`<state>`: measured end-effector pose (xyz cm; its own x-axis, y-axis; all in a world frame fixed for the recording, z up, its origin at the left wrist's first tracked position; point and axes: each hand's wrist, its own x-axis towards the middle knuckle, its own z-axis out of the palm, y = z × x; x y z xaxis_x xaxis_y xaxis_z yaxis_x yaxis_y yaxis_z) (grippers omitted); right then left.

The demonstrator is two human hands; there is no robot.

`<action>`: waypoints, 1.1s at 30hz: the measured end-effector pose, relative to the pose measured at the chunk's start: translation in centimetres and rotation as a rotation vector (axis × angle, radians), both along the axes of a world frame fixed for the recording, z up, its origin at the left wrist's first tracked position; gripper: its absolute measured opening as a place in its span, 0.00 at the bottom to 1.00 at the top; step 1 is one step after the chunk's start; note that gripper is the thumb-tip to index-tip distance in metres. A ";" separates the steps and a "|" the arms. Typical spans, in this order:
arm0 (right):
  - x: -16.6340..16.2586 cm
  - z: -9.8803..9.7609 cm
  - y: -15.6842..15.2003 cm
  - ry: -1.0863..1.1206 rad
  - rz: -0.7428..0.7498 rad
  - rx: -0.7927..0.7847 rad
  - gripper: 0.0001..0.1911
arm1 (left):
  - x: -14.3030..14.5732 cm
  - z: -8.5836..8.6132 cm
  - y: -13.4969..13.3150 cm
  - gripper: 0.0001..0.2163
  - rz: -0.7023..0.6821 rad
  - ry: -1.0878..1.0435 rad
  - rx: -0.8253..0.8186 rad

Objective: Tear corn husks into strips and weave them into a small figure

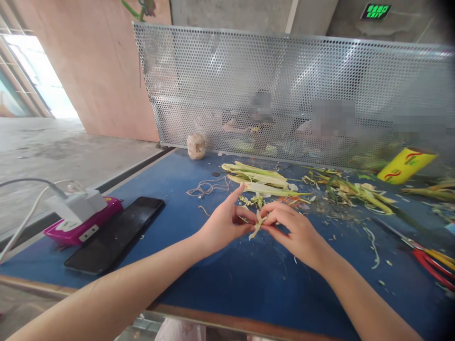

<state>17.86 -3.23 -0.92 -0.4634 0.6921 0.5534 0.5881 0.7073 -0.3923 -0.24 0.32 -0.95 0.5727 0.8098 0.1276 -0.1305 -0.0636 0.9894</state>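
Both of my hands meet over the middle of the blue table [199,279]. My left hand [224,222] pinches one end of a small pale leaf strip [256,227] with thumb and fingers, its index finger stretched up. My right hand [295,229] pinches the same strip from the other side, fingers curled. Just beyond my hands lies a pile of pale green leaf strips [261,182].
A black phone [117,234] and a pink box with a white charger [80,215] lie at the left. Red-handled scissors [424,253] rest at the right. Leaf scraps [351,192], twine [204,187], a yellow cylinder [405,166], a small jar [196,146] and a perforated metal screen [284,94] stand behind.
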 end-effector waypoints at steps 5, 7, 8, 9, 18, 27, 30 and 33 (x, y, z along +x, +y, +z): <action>-0.2 0.0 -0.1 -0.038 -0.002 -0.003 0.07 | 0.0 -0.1 0.0 0.43 0.021 0.063 0.103; -0.2 0.1 -0.2 -0.076 0.000 -0.030 0.07 | 0.0 -0.4 0.0 0.42 0.028 0.101 0.157; -0.3 0.2 -0.3 -0.093 0.003 -0.041 0.07 | 0.0 -0.5 0.1 0.42 0.031 0.113 0.178; -0.3 0.2 -0.3 -0.105 0.007 -0.047 0.06 | -0.1 -0.6 0.1 0.42 0.035 0.120 0.196; -0.2 0.1 -0.4 -0.006 -0.014 0.016 0.05 | -0.2 0.0 0.1 0.41 0.056 0.074 0.163; -0.6 -0.2 -0.4 0.096 -0.090 0.019 0.08 | -0.1 0.3 -0.2 0.40 0.063 0.031 0.102; -0.6 -0.2 -0.3 0.078 -0.067 0.004 0.09 | 0.0 0.1 -0.2 0.40 0.068 0.014 0.118; -0.7 -0.3 -0.2 0.050 -0.055 -0.030 0.10 | 0.0 -0.1 -0.1 0.40 0.060 0.013 0.142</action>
<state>17.19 -3.44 -1.20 -0.3959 0.7327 0.5535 0.6050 0.6616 -0.4431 -0.22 0.17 -1.00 0.5259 0.8171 0.2362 -0.1094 -0.2105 0.9715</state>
